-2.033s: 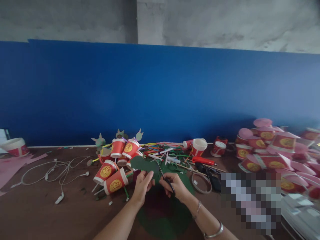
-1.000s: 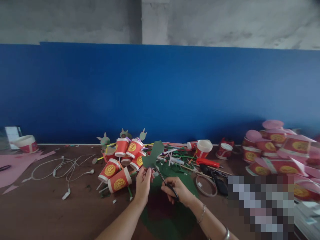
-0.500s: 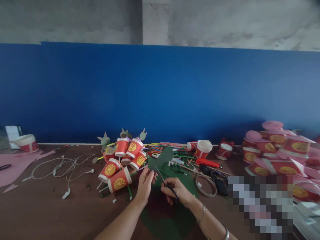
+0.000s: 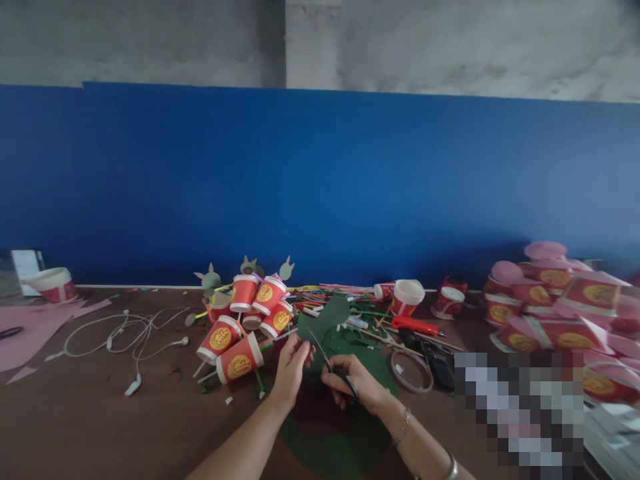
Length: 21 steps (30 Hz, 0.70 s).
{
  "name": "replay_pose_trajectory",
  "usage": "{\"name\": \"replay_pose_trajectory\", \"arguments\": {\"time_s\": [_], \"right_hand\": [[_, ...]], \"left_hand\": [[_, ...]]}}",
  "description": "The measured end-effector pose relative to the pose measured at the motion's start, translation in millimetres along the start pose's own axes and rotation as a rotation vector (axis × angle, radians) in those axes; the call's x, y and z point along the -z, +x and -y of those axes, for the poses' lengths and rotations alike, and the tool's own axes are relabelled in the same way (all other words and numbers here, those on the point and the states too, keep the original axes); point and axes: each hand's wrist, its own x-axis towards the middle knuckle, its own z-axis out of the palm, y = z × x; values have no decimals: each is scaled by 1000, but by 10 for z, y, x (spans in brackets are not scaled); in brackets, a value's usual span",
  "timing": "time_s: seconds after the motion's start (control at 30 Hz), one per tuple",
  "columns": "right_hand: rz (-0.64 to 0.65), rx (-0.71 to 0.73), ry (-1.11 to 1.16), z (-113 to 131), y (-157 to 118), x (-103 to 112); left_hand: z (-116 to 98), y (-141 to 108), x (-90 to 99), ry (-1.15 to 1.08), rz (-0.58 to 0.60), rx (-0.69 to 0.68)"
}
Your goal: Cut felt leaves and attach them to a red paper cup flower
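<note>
My left hand (image 4: 293,365) pinches the lower edge of a dark green sheet of paper (image 4: 331,313), which stands up away from me. Wrapped around the handles of black-handled scissors (image 4: 345,381), my right hand (image 4: 353,381) holds them with the blades pointing up and left. The blades cross the green paper close to my left fingertips. More green paper (image 4: 345,440) lies on the table beneath both hands. Just left of my left hand are several red paper cups (image 4: 239,360) with gold emblems, tipped over with straws in them.
Pipe cleaners (image 4: 320,293), a red-handled tool (image 4: 415,325) and a tape roll (image 4: 414,371) lie behind and right of my hands. Red cups with pink paper (image 4: 550,300) pile up at right. White earphones (image 4: 133,385) and pink paper (image 4: 35,333) lie at left.
The green paper's upper part has tilted slightly to the right. Both hands stay almost where they were, with the scissors in the same pose.
</note>
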Motion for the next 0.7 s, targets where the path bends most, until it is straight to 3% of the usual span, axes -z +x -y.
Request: {"name": "replay_pose_trajectory", "arguments": {"time_s": [0.7], "right_hand": [[7, 15, -16, -23, 28, 4]], "left_hand": [[29, 1, 14, -10, -10, -19]]}}
